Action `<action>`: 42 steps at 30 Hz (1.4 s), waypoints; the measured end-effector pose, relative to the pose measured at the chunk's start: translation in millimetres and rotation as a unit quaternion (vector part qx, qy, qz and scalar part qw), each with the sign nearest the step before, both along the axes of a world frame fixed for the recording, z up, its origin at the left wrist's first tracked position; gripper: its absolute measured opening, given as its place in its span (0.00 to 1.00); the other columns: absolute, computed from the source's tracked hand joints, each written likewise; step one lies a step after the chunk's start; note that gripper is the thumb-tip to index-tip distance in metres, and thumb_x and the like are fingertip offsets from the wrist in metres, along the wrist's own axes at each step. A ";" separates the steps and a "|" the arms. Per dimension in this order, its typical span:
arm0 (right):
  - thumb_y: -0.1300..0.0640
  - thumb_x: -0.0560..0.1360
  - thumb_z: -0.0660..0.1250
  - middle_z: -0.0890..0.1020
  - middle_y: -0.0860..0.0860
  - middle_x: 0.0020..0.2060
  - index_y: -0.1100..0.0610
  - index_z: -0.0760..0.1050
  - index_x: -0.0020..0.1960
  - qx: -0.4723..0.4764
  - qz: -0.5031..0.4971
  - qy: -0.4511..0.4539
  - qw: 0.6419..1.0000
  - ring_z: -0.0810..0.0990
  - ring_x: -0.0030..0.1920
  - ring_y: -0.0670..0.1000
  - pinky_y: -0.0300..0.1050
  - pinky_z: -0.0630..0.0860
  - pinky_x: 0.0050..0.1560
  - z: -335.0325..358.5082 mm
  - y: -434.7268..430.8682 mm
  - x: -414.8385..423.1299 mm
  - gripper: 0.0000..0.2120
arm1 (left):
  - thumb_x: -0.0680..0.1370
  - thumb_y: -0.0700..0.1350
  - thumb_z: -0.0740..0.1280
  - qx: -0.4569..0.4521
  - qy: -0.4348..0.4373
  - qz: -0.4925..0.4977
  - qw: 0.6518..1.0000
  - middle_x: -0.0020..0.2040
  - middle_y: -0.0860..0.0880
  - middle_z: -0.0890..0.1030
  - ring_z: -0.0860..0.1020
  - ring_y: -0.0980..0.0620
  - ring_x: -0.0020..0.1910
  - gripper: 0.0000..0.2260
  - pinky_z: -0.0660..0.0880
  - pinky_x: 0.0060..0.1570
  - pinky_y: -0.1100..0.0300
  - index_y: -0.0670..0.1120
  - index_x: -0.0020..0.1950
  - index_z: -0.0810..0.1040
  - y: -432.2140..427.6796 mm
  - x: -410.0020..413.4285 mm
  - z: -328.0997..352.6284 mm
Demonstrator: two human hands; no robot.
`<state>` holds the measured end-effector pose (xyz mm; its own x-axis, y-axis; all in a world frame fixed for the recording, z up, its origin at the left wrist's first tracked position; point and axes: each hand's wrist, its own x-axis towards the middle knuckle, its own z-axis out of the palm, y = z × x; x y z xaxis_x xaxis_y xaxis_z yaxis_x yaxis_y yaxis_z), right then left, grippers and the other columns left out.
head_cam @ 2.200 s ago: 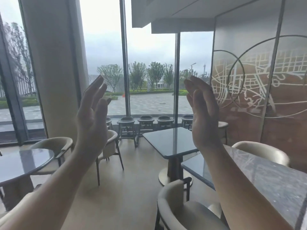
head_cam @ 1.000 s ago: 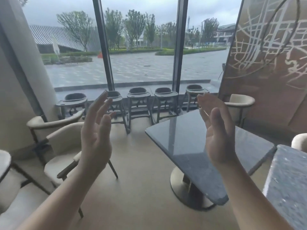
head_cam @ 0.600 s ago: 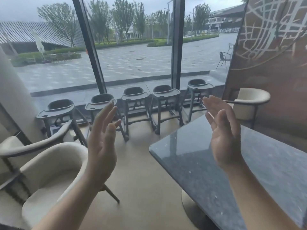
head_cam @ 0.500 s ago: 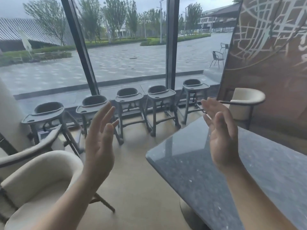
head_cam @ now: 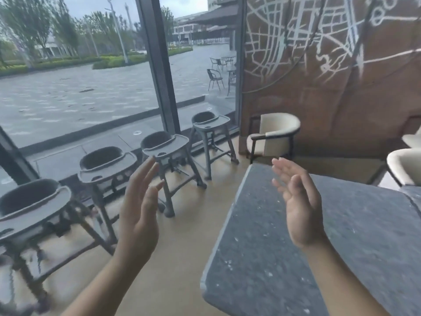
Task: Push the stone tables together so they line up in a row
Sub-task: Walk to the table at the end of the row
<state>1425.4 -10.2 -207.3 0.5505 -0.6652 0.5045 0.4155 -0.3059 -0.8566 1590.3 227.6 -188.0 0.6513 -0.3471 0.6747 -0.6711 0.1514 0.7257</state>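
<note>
A dark grey speckled stone table [head_cam: 252, 236] fills the lower right of the head view, its left edge running from near bottom centre up to the far corner. My right hand [head_cam: 298, 201] is raised above its top, palm facing left, fingers spread, holding nothing. My left hand [head_cam: 139, 213] is raised over the floor to the left of the table, palm facing right, fingers apart and empty. Neither hand touches the table. A sliver of a second dark tabletop [head_cam: 412, 192] shows at the right edge.
Several grey high chairs [head_cam: 107, 160] stand in a row along the glass window on the left. A cream armchair [head_cam: 273, 135] sits by the brown patterned wall beyond the table, and another cream chair [head_cam: 405, 165] is at the far right. Tan floor lies between.
The view has moved closer to the window and turned right; the stone table now sits directly under my right hand. Both hands stay raised and empty, a little lower than before.
</note>
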 end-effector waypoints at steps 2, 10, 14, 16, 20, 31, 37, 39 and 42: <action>0.25 0.79 0.60 0.82 0.43 0.70 0.35 0.79 0.67 0.003 -0.039 0.014 0.999 0.78 0.75 0.47 0.63 0.71 0.77 -2.1 -2.2 27.5 0.24 | 0.82 0.61 0.56 0.001 0.018 -0.035 0.999 0.74 0.55 0.73 0.72 0.52 0.75 0.26 0.75 0.65 0.38 0.48 0.76 0.68 -14.0 43.2 0.2; 0.27 0.80 0.61 0.81 0.45 0.71 0.37 0.78 0.68 0.035 -0.158 0.006 0.987 0.78 0.75 0.49 0.62 0.72 0.76 -35.3 -43.4 121.9 0.23 | 0.82 0.61 0.57 0.013 0.022 -0.177 0.984 0.75 0.52 0.73 0.72 0.49 0.75 0.28 0.76 0.64 0.40 0.45 0.76 0.68 -120.8 181.5 -24.9; 0.27 0.80 0.61 0.81 0.45 0.72 0.36 0.78 0.68 0.048 -0.222 0.002 0.974 0.77 0.75 0.50 0.60 0.72 0.76 -52.7 -76.7 177.9 0.23 | 0.83 0.60 0.57 0.037 0.020 -0.251 0.967 0.76 0.51 0.72 0.72 0.49 0.75 0.27 0.77 0.64 0.45 0.46 0.76 0.68 -183.1 241.5 -41.6; 0.27 0.80 0.61 0.81 0.45 0.72 0.36 0.78 0.69 0.059 -0.245 0.003 0.968 0.77 0.76 0.50 0.59 0.72 0.76 -59.9 -80.4 196.9 0.23 | 0.83 0.60 0.57 0.049 0.021 -0.286 0.957 0.76 0.50 0.72 0.71 0.49 0.75 0.27 0.76 0.65 0.45 0.44 0.76 0.67 -204.3 263.5 -44.1; 0.26 0.79 0.61 0.81 0.44 0.72 0.34 0.77 0.68 0.087 -0.288 0.013 0.954 0.77 0.76 0.49 0.58 0.72 0.76 -68.8 -82.4 217.7 0.23 | 0.83 0.60 0.56 0.060 0.033 -0.335 0.940 0.76 0.49 0.71 0.71 0.48 0.76 0.28 0.76 0.65 0.42 0.43 0.77 0.66 -240.9 296.8 -49.7; 0.25 0.77 0.63 0.81 0.43 0.71 0.33 0.78 0.67 0.102 -0.499 0.012 0.861 0.77 0.76 0.48 0.59 0.70 0.78 -85.5 -53.7 280.3 0.24 | 0.84 0.51 0.56 0.074 0.054 -0.556 0.826 0.78 0.47 0.69 0.69 0.48 0.77 0.23 0.73 0.68 0.40 0.49 0.79 0.62 -332.3 375.9 -81.9; 0.24 0.76 0.64 0.81 0.45 0.72 0.36 0.78 0.67 0.114 -0.618 0.020 0.777 0.76 0.77 0.48 0.58 0.69 0.79 -95.8 12.1 365.4 0.26 | 0.84 0.58 0.57 0.096 0.017 -0.682 0.725 0.78 0.51 0.69 0.68 0.48 0.78 0.24 0.73 0.68 0.42 0.49 0.78 0.65 -351.8 438.4 -99.0; 0.27 0.77 0.64 0.81 0.45 0.72 0.40 0.77 0.68 0.129 -0.643 0.029 0.754 0.75 0.77 0.47 0.59 0.68 0.80 -93.7 37.2 387.6 0.26 | 0.84 0.58 0.57 0.114 0.003 -0.709 0.696 0.78 0.52 0.69 0.67 0.48 0.78 0.26 0.73 0.68 0.42 0.46 0.78 0.65 -352.0 449.5 -101.6; 0.34 0.80 0.62 0.79 0.44 0.73 0.42 0.75 0.69 0.130 -0.687 0.046 0.714 0.75 0.77 0.47 0.58 0.68 0.81 -91.0 69.1 407.0 0.22 | 0.83 0.58 0.56 0.106 -0.016 -0.746 0.657 0.78 0.50 0.68 0.67 0.46 0.78 0.24 0.73 0.69 0.45 0.51 0.78 0.65 -347.4 452.1 -102.5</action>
<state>1832.4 58.9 -298.3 -0.6877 -0.6745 0.2686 -0.1849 -0.1951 -0.9632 2042.4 -119.8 -290.4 -0.5349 -0.6709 0.5137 0.0951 0.5563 0.8255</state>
